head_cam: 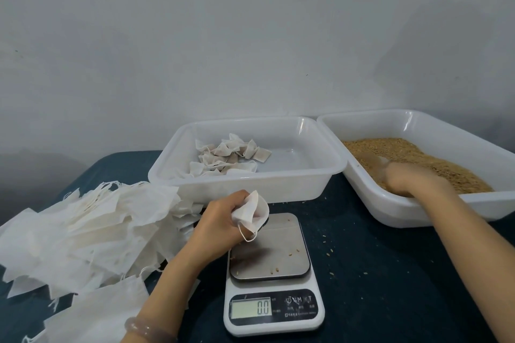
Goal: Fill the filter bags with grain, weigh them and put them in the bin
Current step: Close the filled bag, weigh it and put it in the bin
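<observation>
Motion blurs the right hand [412, 179] and its scoop [374, 160].

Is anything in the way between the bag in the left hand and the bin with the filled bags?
Nothing visible blocks it. The left hand holds the empty bag above the scale, just in front of the bin, whose top is open. The right half of its floor is bare.
</observation>
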The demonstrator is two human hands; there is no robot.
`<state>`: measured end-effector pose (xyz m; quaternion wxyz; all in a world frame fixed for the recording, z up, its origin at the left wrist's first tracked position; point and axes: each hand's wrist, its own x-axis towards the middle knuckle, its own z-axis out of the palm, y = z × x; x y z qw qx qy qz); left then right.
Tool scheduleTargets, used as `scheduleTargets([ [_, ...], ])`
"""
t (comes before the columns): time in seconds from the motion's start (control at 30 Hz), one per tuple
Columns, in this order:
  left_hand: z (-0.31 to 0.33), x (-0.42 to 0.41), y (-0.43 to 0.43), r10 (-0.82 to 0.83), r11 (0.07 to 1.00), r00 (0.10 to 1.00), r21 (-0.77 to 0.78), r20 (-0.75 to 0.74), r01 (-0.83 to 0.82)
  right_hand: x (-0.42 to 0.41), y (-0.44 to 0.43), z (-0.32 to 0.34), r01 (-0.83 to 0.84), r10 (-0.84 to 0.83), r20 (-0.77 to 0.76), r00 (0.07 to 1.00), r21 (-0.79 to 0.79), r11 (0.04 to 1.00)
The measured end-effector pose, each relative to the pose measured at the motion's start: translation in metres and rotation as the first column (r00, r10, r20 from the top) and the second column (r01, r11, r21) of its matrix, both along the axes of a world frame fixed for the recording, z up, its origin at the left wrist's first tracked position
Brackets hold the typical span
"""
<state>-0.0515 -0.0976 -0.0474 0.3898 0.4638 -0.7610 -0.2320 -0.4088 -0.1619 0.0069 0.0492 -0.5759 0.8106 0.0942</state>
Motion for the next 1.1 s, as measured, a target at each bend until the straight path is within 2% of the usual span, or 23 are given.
scheduleTargets([
  [0.07,0.0,0.0,0.0,-0.01,1.0,1.0,-0.004,0.001,0.01,0.002,0.0,0.0,-0.069,0.07,0.093,0.993,-0.01,0.998],
  [0.13,0.0,-0.001,0.001,-0.018,1.0,1.0,-0.005,-0.003,0.018,0.002,-0.002,-0.004,-0.068,0.08,0.205,0.975,-0.065,0.996],
  [0.2,0.0,-0.001,0.002,-0.017,1.0,1.0,0.0,-0.009,0.017,0.001,-0.004,-0.008,-0.012,0.056,0.339,0.939,-0.13,0.991],
  [0.27,0.0,-0.001,0.001,-0.008,1.0,1.0,0.001,-0.011,0.008,-0.004,-0.006,-0.008,0.08,0.011,0.411,0.912,-0.203,0.976],
  [0.37,-0.001,0.0,0.001,-0.007,1.0,1.0,-0.003,-0.013,0.007,-0.01,-0.004,-0.006,0.18,-0.064,0.381,0.923,-0.28,0.943],
  [0.47,0.001,0.0,0.002,-0.007,1.0,0.999,0.004,-0.036,0.007,-0.013,0.0,-0.006,0.209,-0.107,0.324,0.94,-0.3,0.931],
  [0.6,0.006,-0.003,0.004,0.002,0.998,0.99,0.06,-0.138,0.006,-0.015,-0.003,-0.004,0.255,-0.121,0.38,0.917,-0.325,0.911],
  [0.67,0.009,-0.003,0.007,0.017,0.997,0.983,0.076,-0.185,-0.003,-0.015,-0.002,-0.003,0.282,-0.116,0.399,0.909,-0.388,0.877],
  [0.83,0.017,-0.001,0.01,0.046,0.995,0.965,0.096,-0.258,-0.022,-0.008,0.006,0.005,0.249,0.029,0.414,0.91,-0.601,0.76],
  [1.0,0.018,0.0,0.011,0.058,0.992,0.97,0.126,-0.237,-0.028,0.012,0.021,0.013,0.052,0.253,0.334,0.908,-0.69,0.722],
  [1.1,0.017,0.002,0.009,0.046,0.988,0.982,0.156,-0.185,-0.017,0.028,0.028,0.018,-0.068,0.409,0.338,0.847,-0.696,0.715],
])
